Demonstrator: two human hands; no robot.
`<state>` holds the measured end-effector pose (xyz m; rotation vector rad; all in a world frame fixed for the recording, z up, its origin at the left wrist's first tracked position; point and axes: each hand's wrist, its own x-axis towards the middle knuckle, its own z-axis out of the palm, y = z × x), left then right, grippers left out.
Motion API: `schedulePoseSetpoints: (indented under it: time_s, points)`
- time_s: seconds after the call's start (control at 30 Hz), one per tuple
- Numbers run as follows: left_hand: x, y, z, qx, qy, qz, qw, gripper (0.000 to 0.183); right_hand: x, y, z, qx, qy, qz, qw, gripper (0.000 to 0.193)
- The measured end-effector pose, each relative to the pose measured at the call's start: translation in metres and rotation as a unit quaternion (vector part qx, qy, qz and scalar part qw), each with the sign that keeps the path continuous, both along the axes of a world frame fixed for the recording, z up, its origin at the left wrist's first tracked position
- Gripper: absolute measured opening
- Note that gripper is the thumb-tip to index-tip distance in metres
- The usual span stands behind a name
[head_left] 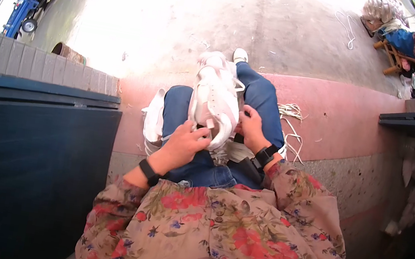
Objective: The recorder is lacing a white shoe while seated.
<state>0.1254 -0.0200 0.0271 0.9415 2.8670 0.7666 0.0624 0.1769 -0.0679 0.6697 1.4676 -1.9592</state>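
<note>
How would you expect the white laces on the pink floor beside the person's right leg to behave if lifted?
The white laces would probably hang floppy, since they lie in loose curves. They are likely light, being thin strands. Lifting one may drag others along, as several overlap in a loose heap.

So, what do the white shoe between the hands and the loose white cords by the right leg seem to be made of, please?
The white shoe looks like smooth leather or synthetic, given its even, pale surface; which, I can't tell. The thin white cords seem matte textile, lying in limp loops.
</note>
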Motion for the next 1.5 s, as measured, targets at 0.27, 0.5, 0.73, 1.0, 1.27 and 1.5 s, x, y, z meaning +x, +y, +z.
schedulePoseSetpoints:
  time_s: [0.27, 0.5, 0.73, 1.0, 1.27, 1.5]
  points:
    - [-0.006, 0.033, -0.042, -0.128, 0.075, -0.014, 0.989, 0.015, -0.011, -0.018, 0.065, 0.433, 0.459, 0.172, 0.756, 0.04]
    - [0.001, -0.047, -0.033, 0.143, 0.076, 0.299, 0.94, 0.026, -0.029, -0.002, 0.032, 0.429, 0.478, 0.249, 0.725, 0.043]
    - [0.056, -0.1, -0.106, 0.288, -0.344, 0.32, 0.834, 0.027, -0.037, -0.012, 0.049, 0.397, 0.367, 0.289, 0.79, 0.043]
    - [0.011, -0.142, -0.014, 0.138, -0.241, 0.319, 0.906, 0.017, -0.031, -0.007, 0.051, 0.411, 0.343, 0.318, 0.782, 0.034]
    - [-0.02, -0.066, -0.013, 0.039, -0.004, 0.188, 0.981, 0.018, -0.023, -0.003, 0.037, 0.415, 0.379, 0.234, 0.793, 0.027]
    - [-0.035, 0.015, 0.002, -0.03, -0.19, 0.234, 0.953, 0.027, -0.037, 0.002, 0.041, 0.434, 0.348, 0.361, 0.748, 0.026]
